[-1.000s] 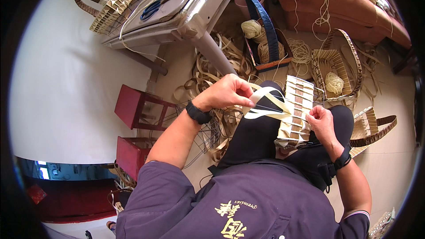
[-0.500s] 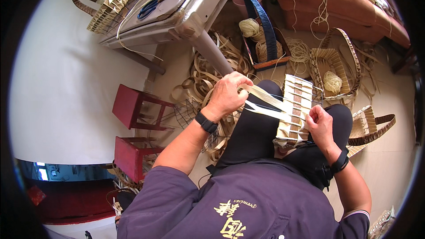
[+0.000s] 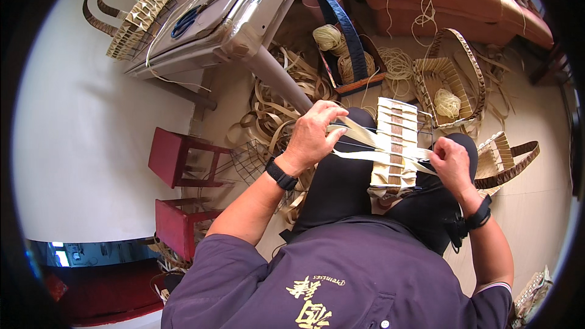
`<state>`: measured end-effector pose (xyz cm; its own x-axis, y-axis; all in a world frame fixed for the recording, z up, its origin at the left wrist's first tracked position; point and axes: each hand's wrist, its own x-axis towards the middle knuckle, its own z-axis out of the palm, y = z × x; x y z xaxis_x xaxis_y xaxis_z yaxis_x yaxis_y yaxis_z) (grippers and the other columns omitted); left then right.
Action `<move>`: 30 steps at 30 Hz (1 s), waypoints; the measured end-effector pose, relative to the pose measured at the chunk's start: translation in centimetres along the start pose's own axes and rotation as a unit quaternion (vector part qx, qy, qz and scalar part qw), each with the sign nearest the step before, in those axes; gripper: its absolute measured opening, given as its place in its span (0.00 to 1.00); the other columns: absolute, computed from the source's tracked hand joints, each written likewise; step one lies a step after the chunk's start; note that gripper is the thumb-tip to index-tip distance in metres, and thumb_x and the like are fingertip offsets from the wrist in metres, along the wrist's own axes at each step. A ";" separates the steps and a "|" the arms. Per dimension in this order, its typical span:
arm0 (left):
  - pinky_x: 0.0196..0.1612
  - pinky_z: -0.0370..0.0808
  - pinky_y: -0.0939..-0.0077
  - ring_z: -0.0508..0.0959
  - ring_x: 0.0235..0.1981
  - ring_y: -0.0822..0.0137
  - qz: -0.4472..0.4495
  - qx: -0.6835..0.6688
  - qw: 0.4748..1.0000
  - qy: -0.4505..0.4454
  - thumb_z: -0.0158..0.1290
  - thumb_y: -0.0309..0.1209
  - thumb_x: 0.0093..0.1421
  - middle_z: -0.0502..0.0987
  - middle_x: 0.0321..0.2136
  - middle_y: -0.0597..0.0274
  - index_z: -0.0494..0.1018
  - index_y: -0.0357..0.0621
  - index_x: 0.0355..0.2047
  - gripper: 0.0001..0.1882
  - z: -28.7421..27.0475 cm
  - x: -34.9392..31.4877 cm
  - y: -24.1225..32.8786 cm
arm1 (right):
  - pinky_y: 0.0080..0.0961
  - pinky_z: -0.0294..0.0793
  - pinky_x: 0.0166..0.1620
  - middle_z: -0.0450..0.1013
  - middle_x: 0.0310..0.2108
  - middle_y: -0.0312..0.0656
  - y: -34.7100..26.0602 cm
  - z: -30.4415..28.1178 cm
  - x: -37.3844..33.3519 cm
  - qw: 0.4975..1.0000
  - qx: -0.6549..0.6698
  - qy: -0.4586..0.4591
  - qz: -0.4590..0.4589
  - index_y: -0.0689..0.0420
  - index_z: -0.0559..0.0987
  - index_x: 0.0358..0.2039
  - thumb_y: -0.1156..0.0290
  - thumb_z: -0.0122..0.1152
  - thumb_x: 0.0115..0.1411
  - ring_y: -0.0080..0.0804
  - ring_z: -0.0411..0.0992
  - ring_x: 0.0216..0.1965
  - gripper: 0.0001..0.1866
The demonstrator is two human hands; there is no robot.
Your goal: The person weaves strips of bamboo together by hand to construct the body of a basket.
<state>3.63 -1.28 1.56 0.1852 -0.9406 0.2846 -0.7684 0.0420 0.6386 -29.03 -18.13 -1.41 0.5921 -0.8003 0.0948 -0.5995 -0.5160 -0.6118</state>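
A basket in the making, a wire frame wrapped with cream strips and a brown band down its middle, rests across my thighs. To its left, my left hand is closed on long cream strips that run to the frame. Past the right edge, my right hand pinches a pale strip coming out of the weave and draws it taut. The fingertips of both hands partly cover the strip ends. Bare dark wire shows along the basket's far right side.
At upper left stands a table with blue-handled scissors and a wrapped basket. Coiled tan strips lie beneath. Ahead are a blue-handled basket and a brown-handled one. Red stools stand left; a sofa is far right.
My right hand has moved off the basket's face to the right, pulling a strip out past the edge. My left hand still holds its strips. The whole view has shifted slightly.
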 end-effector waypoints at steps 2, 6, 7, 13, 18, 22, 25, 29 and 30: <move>0.50 0.83 0.66 0.85 0.46 0.57 0.052 0.053 0.997 0.012 0.68 0.28 0.60 0.81 0.48 0.53 0.81 0.39 0.50 0.18 0.4 0.2 0.0 | 0.42 0.73 0.33 0.73 0.24 0.46 1.2 -1.7 -0.9 0.999 -0.023 0.034 -0.030 0.58 0.74 0.26 0.72 0.68 0.57 0.49 0.75 0.28 0.10; 0.51 0.82 0.65 0.85 0.45 0.57 0.017 0.014 1.000 -0.015 0.68 0.31 0.62 0.81 0.47 0.53 0.80 0.38 0.51 0.19 1.9 -0.3 -0.1 | 0.39 0.70 0.31 0.68 0.25 0.46 3.5 -4.7 -2.6 0.995 -0.053 0.071 -0.044 0.58 0.71 0.28 0.76 0.64 0.58 0.47 0.71 0.26 0.09; 0.49 0.82 0.66 0.85 0.44 0.58 0.010 0.014 1.000 -0.022 0.68 0.32 0.63 0.81 0.46 0.53 0.80 0.38 0.51 0.19 2.2 -0.5 0.2 | 0.39 0.69 0.31 0.68 0.25 0.46 3.6 -5.4 -3.0 0.996 -0.039 0.075 -0.037 0.58 0.71 0.29 0.77 0.64 0.59 0.47 0.71 0.25 0.09; 0.45 0.83 0.69 0.85 0.42 0.62 -0.053 -0.029 0.996 -0.062 0.68 0.34 0.65 0.82 0.43 0.55 0.81 0.38 0.52 0.19 3.1 -0.6 2.0 | 0.42 0.72 0.32 0.68 0.30 0.49 7.7 -7.8 -5.7 0.983 -0.126 0.123 -0.045 0.59 0.70 0.35 0.79 0.60 0.64 0.50 0.72 0.27 0.07; 0.43 0.84 0.75 0.85 0.37 0.71 -0.121 -0.098 0.984 -0.087 0.68 0.34 0.66 0.86 0.40 0.58 0.81 0.36 0.52 0.18 4.0 -1.0 1.7 | 0.42 0.71 0.32 0.66 0.31 0.48 10.3 -8.6 -7.4 0.976 -0.136 0.165 -0.050 0.60 0.69 0.35 0.81 0.59 0.66 0.49 0.71 0.27 0.07; 0.44 0.84 0.76 0.86 0.36 0.73 -0.158 -0.152 0.971 -0.101 0.68 0.32 0.66 0.87 0.38 0.58 0.82 0.36 0.52 0.18 4.2 -1.2 1.7 | 0.40 0.72 0.32 0.66 0.32 0.48 11.5 -8.6 -8.5 0.972 -0.128 0.187 -0.059 0.59 0.70 0.36 0.81 0.59 0.66 0.49 0.71 0.27 0.07; 0.43 0.84 0.76 0.86 0.35 0.73 -0.159 -0.131 0.974 -0.093 0.68 0.31 0.65 0.87 0.36 0.59 0.82 0.37 0.51 0.17 4.3 -1.2 2.0 | 0.39 0.73 0.33 0.65 0.32 0.49 14.1 -9.1 -9.6 0.967 -0.154 0.200 -0.038 0.59 0.70 0.37 0.81 0.59 0.66 0.49 0.71 0.29 0.06; 0.41 0.83 0.75 0.86 0.33 0.72 -0.179 -0.125 0.971 -0.101 0.68 0.31 0.64 0.87 0.34 0.59 0.82 0.37 0.49 0.16 4.5 -1.3 2.8 | 0.38 0.74 0.34 0.66 0.33 0.49 16.1 -10.0 -10.8 0.961 -0.173 0.217 -0.017 0.58 0.69 0.36 0.79 0.59 0.67 0.50 0.71 0.29 0.07; 0.40 0.83 0.74 0.86 0.32 0.70 -0.190 -0.137 0.967 -0.100 0.68 0.32 0.64 0.87 0.32 0.58 0.82 0.37 0.48 0.16 4.8 -1.3 3.0 | 0.39 0.75 0.35 0.66 0.33 0.49 16.7 -10.3 -11.0 0.960 -0.173 0.221 -0.010 0.58 0.70 0.36 0.79 0.60 0.67 0.50 0.71 0.29 0.07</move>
<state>-1.81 -1.48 -0.34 0.2783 -0.9510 -0.1345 -0.4718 -0.2573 0.8433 -51.10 -21.05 -4.54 0.3653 -0.8010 0.4744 -0.7784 -0.5423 -0.3164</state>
